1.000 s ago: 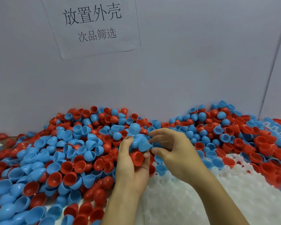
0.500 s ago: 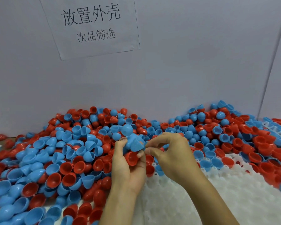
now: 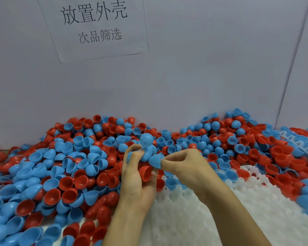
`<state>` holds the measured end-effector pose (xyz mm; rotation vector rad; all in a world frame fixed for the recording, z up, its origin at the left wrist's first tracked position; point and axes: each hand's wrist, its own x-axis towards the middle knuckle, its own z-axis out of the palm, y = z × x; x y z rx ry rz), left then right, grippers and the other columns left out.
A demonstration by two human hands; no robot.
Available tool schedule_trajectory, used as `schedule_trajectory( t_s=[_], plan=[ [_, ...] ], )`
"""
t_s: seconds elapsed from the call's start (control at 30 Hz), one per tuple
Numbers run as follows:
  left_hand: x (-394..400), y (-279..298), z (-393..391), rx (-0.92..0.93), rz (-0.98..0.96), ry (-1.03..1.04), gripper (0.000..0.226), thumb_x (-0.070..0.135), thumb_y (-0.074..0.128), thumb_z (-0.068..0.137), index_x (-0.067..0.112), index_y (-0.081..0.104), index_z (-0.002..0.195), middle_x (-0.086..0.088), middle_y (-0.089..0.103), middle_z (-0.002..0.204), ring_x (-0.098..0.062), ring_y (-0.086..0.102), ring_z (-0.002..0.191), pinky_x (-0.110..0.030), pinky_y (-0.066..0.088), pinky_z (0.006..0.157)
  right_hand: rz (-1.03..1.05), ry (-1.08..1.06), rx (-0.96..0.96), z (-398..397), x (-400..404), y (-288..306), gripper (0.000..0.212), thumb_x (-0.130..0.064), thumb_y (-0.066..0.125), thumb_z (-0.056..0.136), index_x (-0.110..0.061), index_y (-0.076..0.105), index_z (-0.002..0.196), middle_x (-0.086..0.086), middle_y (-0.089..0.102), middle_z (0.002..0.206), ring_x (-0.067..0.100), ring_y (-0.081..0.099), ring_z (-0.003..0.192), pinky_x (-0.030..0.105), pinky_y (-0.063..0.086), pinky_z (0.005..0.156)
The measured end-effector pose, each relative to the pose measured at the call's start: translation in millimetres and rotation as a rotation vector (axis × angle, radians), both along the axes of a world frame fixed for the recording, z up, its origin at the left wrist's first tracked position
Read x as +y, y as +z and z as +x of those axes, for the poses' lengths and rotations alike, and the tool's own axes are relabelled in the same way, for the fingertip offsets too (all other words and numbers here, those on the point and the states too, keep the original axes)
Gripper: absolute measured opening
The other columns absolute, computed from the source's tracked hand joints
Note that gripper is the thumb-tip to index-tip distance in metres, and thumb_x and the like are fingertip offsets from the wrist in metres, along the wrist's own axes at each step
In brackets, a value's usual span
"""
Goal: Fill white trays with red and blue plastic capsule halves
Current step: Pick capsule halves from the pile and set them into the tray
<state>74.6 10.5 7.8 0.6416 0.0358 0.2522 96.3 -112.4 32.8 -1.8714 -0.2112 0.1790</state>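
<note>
Capsule halves (image 3: pixel 64 167) surround both hands: left hand (image 3: pixel 137 178) grips several halves, right hand (image 3: pixel 187 167) pinches a blue half (image 3: pixel 154 160) above the white tray (image 3: pixel 220 219).

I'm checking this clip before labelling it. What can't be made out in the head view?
- White tray: its far cells are buried under loose capsule halves, and the frame's bottom edge cuts it off.
- Left hand: its fingers hide how many halves its grip holds besides the red half.
- Second tray at far right: blurred and cut by the edge.
- Right hand: pinches a blue half, whose open side faces away.
</note>
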Motion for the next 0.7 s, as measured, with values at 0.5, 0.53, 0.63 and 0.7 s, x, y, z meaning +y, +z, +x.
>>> schedule_trajectory(
  t_s=[0.5,0.53,0.63,0.7],
  plan=[
    [0,3,-1,0.065,-0.141,-0.059,0.008,0.014,0.067,0.074,0.020,0.072,0.076,-0.009,0.061,0.097,-0.019,0.065,0.071,-0.017,0.043,0.040,-0.504,-0.237,-0.283,35,-110,28,0.017,-0.026,0.070,0.092,-0.020,0.073,0.107,-0.012,0.068,0.092,-0.004,0.057,0.075,0.008,0.040,0.059],
    [0,3,-1,0.066,-0.141,-0.058,0.008,0.014,0.067,0.075,0.019,0.071,0.080,-0.009,0.061,0.098,-0.019,0.065,0.071,-0.017,0.043,0.040,-0.605,-0.257,-0.298,39,-126,29,0.017,-0.025,0.070,0.091,-0.017,0.075,0.105,-0.009,0.069,0.091,-0.004,0.057,0.072,0.008,0.039,0.056],
    [-1,2,-1,0.073,-0.133,-0.053,0.018,0.014,0.067,0.074,0.018,0.066,0.091,-0.010,0.061,0.100,-0.019,0.066,0.070,-0.017,0.044,0.040,-0.898,-0.278,-0.245,47,-162,26,0.014,-0.019,0.071,0.090,-0.009,0.077,0.082,0.002,0.070,0.071,0.008,0.056,0.056,0.016,0.043,0.050],
    [-1,2,-1,0.071,-0.127,-0.055,0.021,0.014,0.069,0.071,0.018,0.066,0.091,-0.010,0.062,0.101,-0.019,0.067,0.070,-0.017,0.044,0.040,-1.076,-0.261,-0.197,52,-173,18,0.019,-0.019,0.072,0.089,-0.010,0.072,0.073,0.008,0.069,0.071,0.014,0.058,0.059,0.027,0.053,0.057]
  ],
)
